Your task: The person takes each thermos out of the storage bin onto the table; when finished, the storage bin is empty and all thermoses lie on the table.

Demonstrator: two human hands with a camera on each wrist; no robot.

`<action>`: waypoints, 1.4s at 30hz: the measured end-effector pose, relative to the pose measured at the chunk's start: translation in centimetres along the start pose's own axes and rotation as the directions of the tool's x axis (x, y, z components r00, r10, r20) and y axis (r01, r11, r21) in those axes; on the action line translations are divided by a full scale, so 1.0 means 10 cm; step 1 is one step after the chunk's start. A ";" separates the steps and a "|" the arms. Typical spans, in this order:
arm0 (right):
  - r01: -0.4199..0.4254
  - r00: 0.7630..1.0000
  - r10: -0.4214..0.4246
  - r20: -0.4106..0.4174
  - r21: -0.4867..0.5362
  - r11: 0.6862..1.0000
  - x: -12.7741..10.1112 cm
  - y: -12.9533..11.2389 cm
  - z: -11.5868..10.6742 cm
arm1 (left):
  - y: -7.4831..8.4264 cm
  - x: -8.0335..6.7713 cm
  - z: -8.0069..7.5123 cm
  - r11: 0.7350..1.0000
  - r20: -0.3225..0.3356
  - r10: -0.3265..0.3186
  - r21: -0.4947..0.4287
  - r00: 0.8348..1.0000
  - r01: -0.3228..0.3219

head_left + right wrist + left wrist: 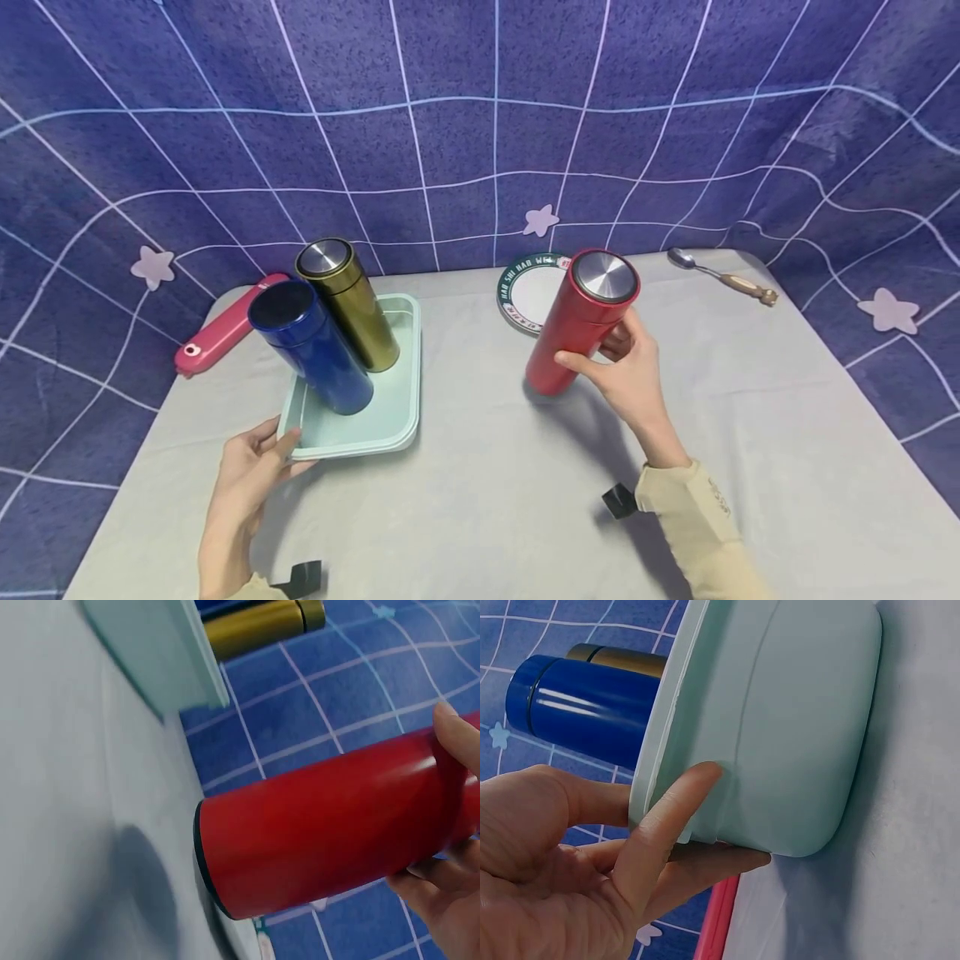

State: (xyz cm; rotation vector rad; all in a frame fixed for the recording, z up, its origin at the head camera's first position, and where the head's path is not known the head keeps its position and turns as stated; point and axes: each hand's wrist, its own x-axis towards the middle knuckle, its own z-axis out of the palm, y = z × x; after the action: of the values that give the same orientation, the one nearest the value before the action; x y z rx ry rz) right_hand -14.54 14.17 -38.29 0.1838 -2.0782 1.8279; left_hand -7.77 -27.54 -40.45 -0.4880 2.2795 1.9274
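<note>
My right hand (pixel 628 375) grips a red thermos (pixel 573 333) with a steel-topped lid, thumb on one side and fingers round the other. Its dark base shows above the table in the right wrist view, over a shadow. On the left, my left hand (pixel 251 467) pinches the near-left corner of a pale green plastic tub (pixel 408 367), thumb over the rim and fingers under it. Inside the tub stand a blue thermos (pixel 318 350) and, behind it, a gold thermos (pixel 352 308).
A white plate with a green lettered rim (pixel 517 312) lies behind the red thermos. To the far right is a spoon with a decorated handle (pixel 731 282). A long pink case (pixel 225 333) lies left of the tub. A blue curtain (pixel 480 142) hangs behind the white-covered table (pixel 465 500).
</note>
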 end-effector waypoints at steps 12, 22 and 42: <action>-0.069 0.988 0.054 -0.147 -0.098 0.993 0.02 0.24 -0.36 | 0.00 0.01 0.00 0.999 -0.004 -0.018 0.035 1.000 0.019; -0.104 0.982 0.083 -0.167 -0.123 0.987 -0.01 0.06 -0.34 | -0.02 0.00 -0.01 0.999 -0.011 -0.013 0.038 1.000 0.014; -0.145 0.985 0.118 -0.123 -0.236 0.961 0.00 0.22 -0.43 | -0.01 0.01 0.00 0.999 -0.009 -0.033 0.030 0.999 0.034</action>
State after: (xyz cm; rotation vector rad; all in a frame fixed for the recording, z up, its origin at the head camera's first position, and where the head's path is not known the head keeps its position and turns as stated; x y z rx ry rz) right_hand -14.46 18.68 -39.91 -0.1185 -2.2604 1.5930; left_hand -7.88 -27.61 -40.57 -0.5286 2.2867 1.8767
